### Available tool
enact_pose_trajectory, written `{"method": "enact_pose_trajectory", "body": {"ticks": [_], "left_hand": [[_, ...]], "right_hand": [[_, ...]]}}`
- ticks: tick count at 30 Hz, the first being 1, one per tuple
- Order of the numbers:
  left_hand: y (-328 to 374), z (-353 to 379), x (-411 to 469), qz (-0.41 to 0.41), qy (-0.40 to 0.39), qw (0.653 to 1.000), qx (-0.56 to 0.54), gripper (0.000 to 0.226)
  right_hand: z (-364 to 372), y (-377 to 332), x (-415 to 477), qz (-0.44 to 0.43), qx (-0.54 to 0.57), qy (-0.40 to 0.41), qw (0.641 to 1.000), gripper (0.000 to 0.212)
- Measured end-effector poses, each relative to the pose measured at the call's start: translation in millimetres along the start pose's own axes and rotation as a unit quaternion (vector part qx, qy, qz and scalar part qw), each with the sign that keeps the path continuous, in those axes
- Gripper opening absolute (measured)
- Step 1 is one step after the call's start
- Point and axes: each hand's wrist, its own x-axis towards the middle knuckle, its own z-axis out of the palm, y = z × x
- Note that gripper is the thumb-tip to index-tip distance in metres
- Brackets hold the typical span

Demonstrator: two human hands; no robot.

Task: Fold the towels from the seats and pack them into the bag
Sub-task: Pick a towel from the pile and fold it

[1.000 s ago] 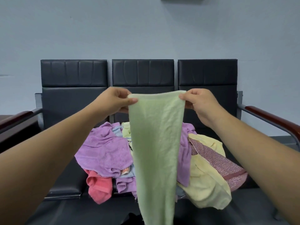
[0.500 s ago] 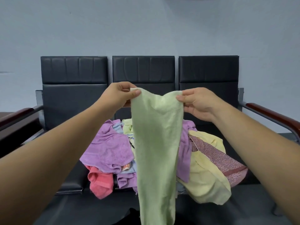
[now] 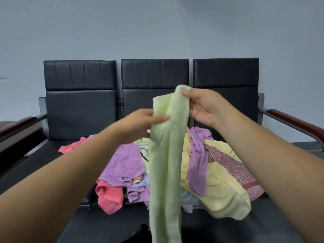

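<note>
No text, brand, number or sign can be read. A small orange label [image 3: 137,179] is seen in the pile of towels [image 3: 220,192], tucked under the lower edge of a purple towel [image 3: 125,162]. Dark marks are printed on it, but they are too blurred to be made out.

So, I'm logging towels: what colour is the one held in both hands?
The towel is plain pale green; the head view shows it best.

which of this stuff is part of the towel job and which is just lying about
Part of the job:
green towel, held up by left hand and right hand
towel pile
seats under it

Just there:
armrests
wall
</note>
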Motion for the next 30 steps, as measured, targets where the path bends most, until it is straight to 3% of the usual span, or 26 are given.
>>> {"method": "enact_pose_trajectory", "body": {"ticks": [3, 5, 8, 11, 12, 14, 16, 20, 23, 26, 30], "left_hand": [[-31.8, 4.2, -5.0, -0.043, -0.009, 0.996, 0.072, 0.047], [-44.9, 6.0, -6.8, -0.046, -0.002, 0.999, -0.008, 0.043], [-46.1, 15.2, -8.4, -0.035, -0.016, 0.985, -0.167, 0.011], [-39.4, 27.4, -5.2, -0.025, 0.012, 0.976, -0.217, 0.007], [-36.0, 29.9, -3.6, -0.027, 0.031, 0.972, -0.23, 0.01], [-30.6, 30.6, 1.3, -0.034, 0.069, 0.961, -0.264, 0.014], [-28.2, 27.0, 5.4, -0.052, 0.109, 0.94, -0.32, 0.014], [-28.8, 19.0, 9.0, -0.074, 0.138, 0.915, -0.373, 0.014], [-30.4, 16.9, 6.9, -0.061, 0.12, 0.915, -0.381, 0.023], [-31.9, 15.7, 3.0, -0.041, 0.08, 0.945, -0.314, 0.024], [-36.6, 6.1, -1.1, 0.009, 0.102, 0.971, -0.217, 0.019]], "right_hand": [[-12.6, -2.2, 6.2, 0.009, 0.054, 0.056, 0.997, 0.019], [-24.6, 1.4, 10.4, 0.03, 0.049, 0.105, 0.993, 0.025], [-36.9, 17.7, 11.1, 0.12, -0.076, 0.153, 0.978, 0.021], [-44.4, 41.5, 7.7, 0.189, -0.221, 0.158, 0.944, 0.022], [-46.3, 46.7, 5.4, 0.199, -0.2, 0.148, 0.948, 0.027], [-49.2, 54.5, 1.6, 0.197, -0.023, 0.108, 0.974, 0.037], [-55.0, 63.9, -2.6, 0.182, 0.126, 0.052, 0.974, 0.048], [-57.7, 98.3, -15.1, 0.24, 0.0, -0.046, 0.97, 0.062], [-49.6, 118.6, -18.2, 0.249, 0.033, -0.051, 0.966, 0.05], [-40.0, 128.0, -17.7, 0.267, 0.069, -0.024, 0.961, 0.035], [-40.8, 125.5, -16.5, 0.265, -0.019, -0.01, 0.964, 0.015]]}}
